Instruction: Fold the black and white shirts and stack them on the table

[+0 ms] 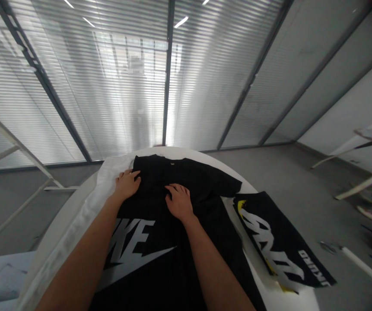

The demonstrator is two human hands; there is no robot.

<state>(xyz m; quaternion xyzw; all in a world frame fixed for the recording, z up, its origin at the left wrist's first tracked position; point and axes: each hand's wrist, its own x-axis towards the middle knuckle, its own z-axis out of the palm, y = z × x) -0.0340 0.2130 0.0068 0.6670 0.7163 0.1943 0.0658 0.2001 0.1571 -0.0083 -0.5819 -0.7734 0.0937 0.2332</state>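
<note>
A black T-shirt with large grey lettering and a swoosh lies spread over the white round table, its collar at the far end. One sleeve stretches out to the right; on the left the shirt's edge runs straight down from the collar. My left hand rests at that left edge, thumb and fingers apart. Flat on the upper middle of the shirt is my right hand, its fingers extended and slightly bent. Neither hand shows a grip on the cloth. My forearms cover part of the lettering.
A folded black garment with white and yellow print hangs partly over the table's right edge. White crumpled cloth lies along the left. Papers are at lower left, a pale metal frame beyond. Blind-covered glass panels stand behind.
</note>
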